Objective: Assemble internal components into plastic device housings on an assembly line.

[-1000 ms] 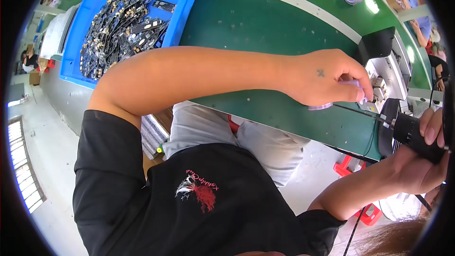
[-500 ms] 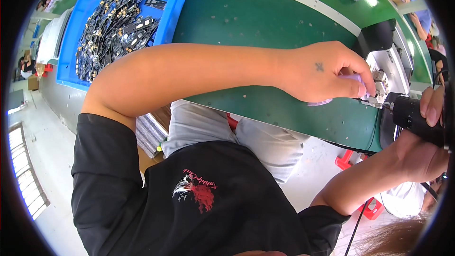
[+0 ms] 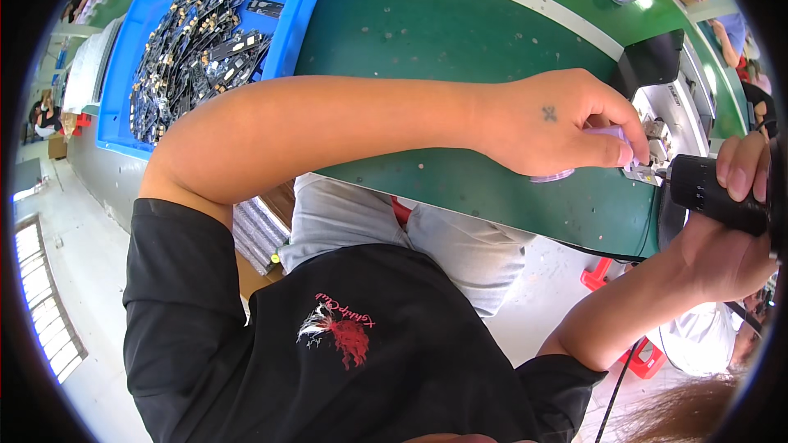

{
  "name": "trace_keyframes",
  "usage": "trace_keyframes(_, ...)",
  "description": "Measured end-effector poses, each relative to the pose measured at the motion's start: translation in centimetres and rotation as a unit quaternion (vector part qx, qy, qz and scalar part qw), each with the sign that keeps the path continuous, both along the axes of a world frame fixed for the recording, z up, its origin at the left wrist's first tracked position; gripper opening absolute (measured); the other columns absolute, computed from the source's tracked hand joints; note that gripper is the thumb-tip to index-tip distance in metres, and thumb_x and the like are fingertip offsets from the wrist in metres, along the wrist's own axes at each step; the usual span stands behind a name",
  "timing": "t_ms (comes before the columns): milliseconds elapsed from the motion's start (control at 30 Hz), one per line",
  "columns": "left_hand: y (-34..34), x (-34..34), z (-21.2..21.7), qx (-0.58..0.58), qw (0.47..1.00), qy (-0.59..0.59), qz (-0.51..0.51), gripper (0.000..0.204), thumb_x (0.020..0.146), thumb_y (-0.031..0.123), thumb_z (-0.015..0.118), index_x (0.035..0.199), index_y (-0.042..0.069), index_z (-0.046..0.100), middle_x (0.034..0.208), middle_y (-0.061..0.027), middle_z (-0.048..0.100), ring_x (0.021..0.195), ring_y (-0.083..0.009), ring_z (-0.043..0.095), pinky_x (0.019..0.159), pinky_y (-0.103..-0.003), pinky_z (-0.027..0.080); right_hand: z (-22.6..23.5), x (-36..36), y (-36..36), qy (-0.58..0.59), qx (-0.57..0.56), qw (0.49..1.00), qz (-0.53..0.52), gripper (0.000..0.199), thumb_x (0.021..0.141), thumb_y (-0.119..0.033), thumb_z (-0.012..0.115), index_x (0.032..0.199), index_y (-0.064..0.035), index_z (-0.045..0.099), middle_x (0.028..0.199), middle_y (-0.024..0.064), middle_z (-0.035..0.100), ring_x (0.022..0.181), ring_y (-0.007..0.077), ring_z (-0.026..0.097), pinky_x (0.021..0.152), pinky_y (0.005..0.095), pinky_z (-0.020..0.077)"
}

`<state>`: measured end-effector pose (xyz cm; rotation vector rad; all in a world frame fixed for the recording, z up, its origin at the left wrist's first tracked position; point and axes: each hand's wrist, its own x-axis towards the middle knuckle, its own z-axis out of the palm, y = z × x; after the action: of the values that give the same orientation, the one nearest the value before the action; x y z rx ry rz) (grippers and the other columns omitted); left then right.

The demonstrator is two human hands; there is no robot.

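At frame right, a half-curled left hand [image 3: 566,123] pinches a lilac plastic part [image 3: 610,134]; the right hand [image 3: 730,250] grips a black electric screwdriver [image 3: 704,189], apparently for fastening, needing straight pressure next.

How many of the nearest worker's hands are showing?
2: the left hand holds a lilac piece over the green bench; the right hand, near the picture's right edge, grips a black tool partly hiding it.
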<state>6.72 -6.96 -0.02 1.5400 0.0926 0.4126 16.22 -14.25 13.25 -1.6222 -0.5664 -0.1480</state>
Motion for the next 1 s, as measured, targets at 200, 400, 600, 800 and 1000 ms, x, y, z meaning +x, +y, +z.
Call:
trace_keyframes(200,-0.2,-0.2,0.0,-0.009,1.0,-0.001,0.007,0.027,0.104,0.019,0.062,0.123,0.002,0.07,0.082,-0.0003,0.062,0.068,-0.0063,0.055,0.061,-0.026,0.046,-2.4,5.9,0.1,-0.1,0.154,0.763,0.619,0.042,0.108,-0.034,0.049,0.077,-0.0057,0.05,0.066,0.0058,0.051,0.048,0.02,0.06,0.042,0.0291,0.0529)
trace_keyframes(400,-0.5,0.0,-0.3,-0.038,0.999,0.0,-0.003,0.027,0.104,0.018,0.062,0.124,0.0,0.069,0.088,-0.0012,0.065,0.073,-0.0063,0.058,0.063,-0.025,0.05,-3.0,6.9,-0.5,-0.054,0.192,0.743,0.639,0.031,0.107,-0.031,0.053,0.108,0.0002,0.052,0.071,0.0071,0.051,0.05,0.0204,0.061,0.042,0.0307,0.0534)
trace_keyframes(600,-0.6,-0.2,-0.4,-0.024,1.0,-0.009,0.012,0.026,0.104,0.014,0.062,0.124,-0.001,0.069,0.102,-0.0048,0.07,0.079,-0.0071,0.062,0.068,-0.025,0.053,-3.0,7.0,-1.5,0.02,0.165,0.686,0.708,0.029,0.103,-0.02,0.052,0.126,-0.0015,0.053,0.081,0.0027,0.048,0.066,0.0141,0.051,0.063,0.0298,0.042)
trace_keyframes(800,-0.7,-0.2,-0.3,-0.02,1.0,-0.005,0.021,0.023,0.103,0.01,0.062,0.123,-0.002,0.068,0.108,-0.0061,0.069,0.09,-0.0099,0.063,0.076,-0.027,0.054,-2.9,8.6,-1.2,0.036,0.114,0.674,0.729,0.025,0.103,-0.022,0.052,0.117,-0.0009,0.054,0.083,0.0014,0.047,0.07,0.0123,0.048,0.067,0.029,0.0388)
trace_keyframes(1000,-0.8,0.0,-0.9,-0.066,0.997,-0.032,0.014,0.021,0.103,0.005,0.061,0.12,-0.005,0.066,0.111,-0.0079,0.068,0.102,-0.0126,0.061,0.089,-0.03,0.05,-2.8,8.1,-1.0,-0.016,0.073,0.697,0.713,0.027,0.103,-0.03,0.053,0.094,-0.0046,0.052,0.076,0.0007,0.046,0.062,0.012,0.049,0.06,0.0261,0.0386)
